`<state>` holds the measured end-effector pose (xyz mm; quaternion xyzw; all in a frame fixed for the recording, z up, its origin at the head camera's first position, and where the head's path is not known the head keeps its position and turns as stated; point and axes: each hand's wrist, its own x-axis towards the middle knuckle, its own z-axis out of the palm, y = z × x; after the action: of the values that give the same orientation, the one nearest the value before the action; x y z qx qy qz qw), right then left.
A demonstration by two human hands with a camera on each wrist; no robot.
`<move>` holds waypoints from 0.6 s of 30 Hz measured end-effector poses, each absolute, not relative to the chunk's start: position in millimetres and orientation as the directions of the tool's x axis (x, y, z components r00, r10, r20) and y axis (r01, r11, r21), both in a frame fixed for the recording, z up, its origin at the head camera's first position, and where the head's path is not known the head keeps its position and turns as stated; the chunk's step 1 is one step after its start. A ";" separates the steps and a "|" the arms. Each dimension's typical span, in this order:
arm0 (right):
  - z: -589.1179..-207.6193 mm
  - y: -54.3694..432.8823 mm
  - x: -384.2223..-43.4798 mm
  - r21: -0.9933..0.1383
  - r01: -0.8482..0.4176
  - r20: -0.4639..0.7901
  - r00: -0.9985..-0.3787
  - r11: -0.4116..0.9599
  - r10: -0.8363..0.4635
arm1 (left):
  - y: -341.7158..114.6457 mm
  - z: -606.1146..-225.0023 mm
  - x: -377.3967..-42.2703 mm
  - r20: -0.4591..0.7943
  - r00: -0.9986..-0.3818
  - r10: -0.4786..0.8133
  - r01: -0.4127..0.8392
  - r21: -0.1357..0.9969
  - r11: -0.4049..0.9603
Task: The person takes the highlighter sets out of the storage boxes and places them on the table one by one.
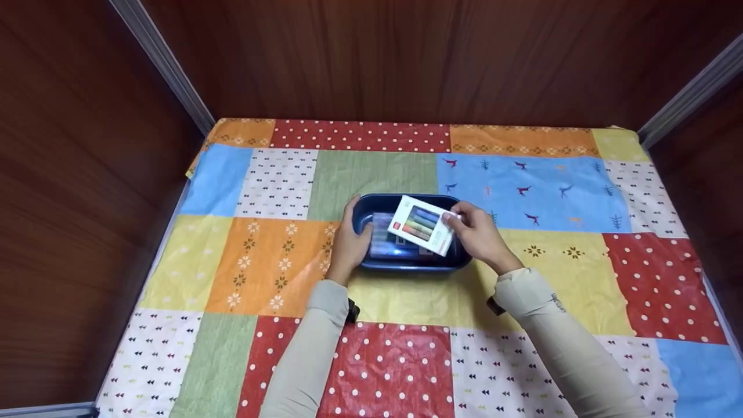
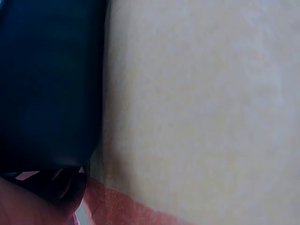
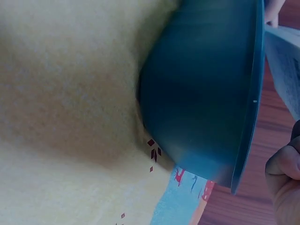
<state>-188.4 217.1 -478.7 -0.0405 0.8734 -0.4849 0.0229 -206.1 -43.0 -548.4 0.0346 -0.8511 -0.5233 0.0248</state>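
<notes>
A blue tub sits on a patchwork tablecloth, with a person's 2 hands at its ends. The left hand grips the tub's left end, thumb over the rim. The right hand pinches a flat white box near its right end, thumb on top. The box is over the tub, raised above the rim; a shiny clear packet lies inside at the left.

The box could slip or swing down, as only 1 end is pinched and the other has no visible support. A hard push by the left hand on the rim could tip the tub.

The box's window, showing coloured bands, faces up. Its long axis slants across the tub's, left end farther from the person, right end nearer.
</notes>
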 end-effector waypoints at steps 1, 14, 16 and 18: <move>-478.5 217.1 -188.1 -0.854 -0.049 0.005 -0.996 0.518 -0.087 | -43.3 -548.0 -206.0 0.002 -0.996 -0.087 -0.037 0.893 0.449; -479.5 227.0 -179.9 -0.896 0.044 -0.040 -0.999 0.443 0.019 | -44.1 -549.3 -207.0 -0.004 -0.996 -0.084 -0.041 0.895 0.445; -480.3 228.5 -179.0 -0.897 0.056 -0.044 -0.998 0.439 0.037 | -44.3 -549.4 -206.7 -0.004 -0.996 -0.085 -0.041 0.896 0.442; -481.6 229.6 -178.2 -0.901 0.064 -0.049 -0.998 0.429 0.047 | -44.6 -550.2 -206.3 -0.004 -0.996 -0.086 -0.042 0.897 0.441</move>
<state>-178.2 229.6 -481.6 0.0329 0.8452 -0.5334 0.0082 -206.3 -44.6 -550.2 0.0376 -0.8485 -0.5275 0.0208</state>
